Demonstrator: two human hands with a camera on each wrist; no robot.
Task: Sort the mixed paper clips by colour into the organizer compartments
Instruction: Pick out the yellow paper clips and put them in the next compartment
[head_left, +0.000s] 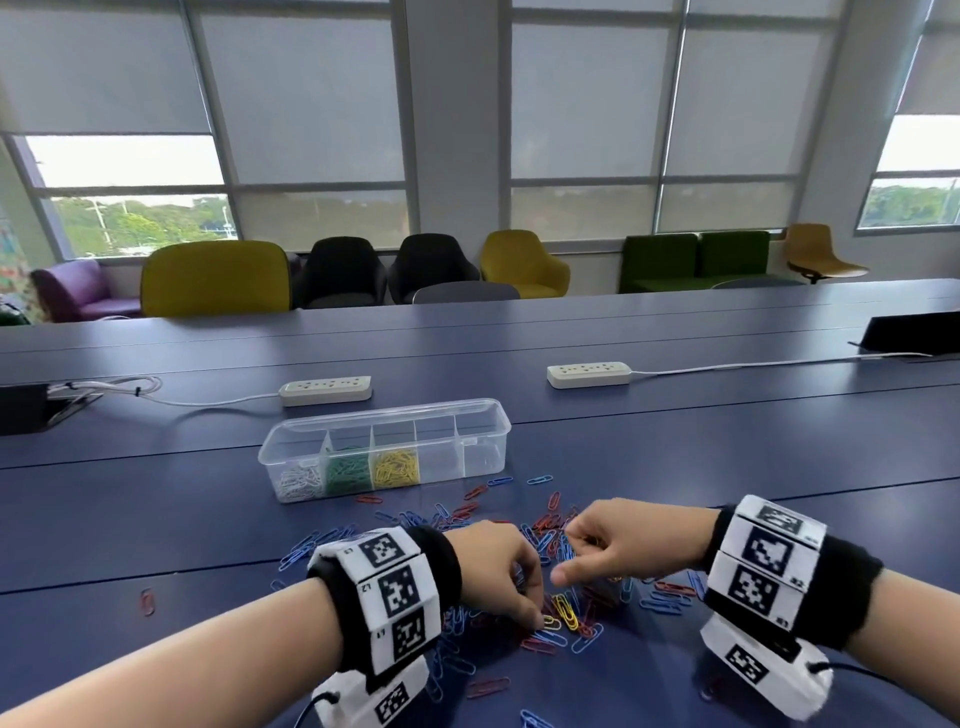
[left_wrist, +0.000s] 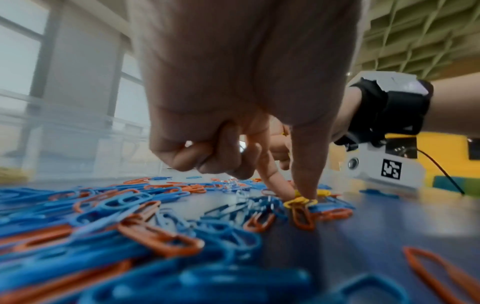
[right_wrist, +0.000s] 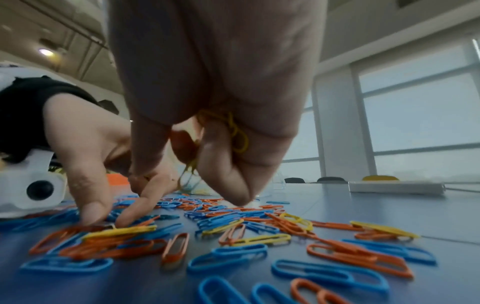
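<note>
A scatter of blue and orange paper clips (left_wrist: 145, 242) is spread over the blue table (head_left: 727, 447) closest to the lens. A yellow clip (left_wrist: 298, 201) is pinched against the tabletop by the thumb and forefinger of the left hand (head_left: 501, 569), the other fingers being curled in. Several yellow clips (right_wrist: 235, 131) are gripped inside the closed fist of the right hand (head_left: 631, 540), held just above the pile. Beyond the pile the clear organizer (head_left: 384, 447) is seen (white, green and yellow clips are held in its three leftmost compartments). Two power strips (head_left: 326, 391) are laid behind it.
</note>
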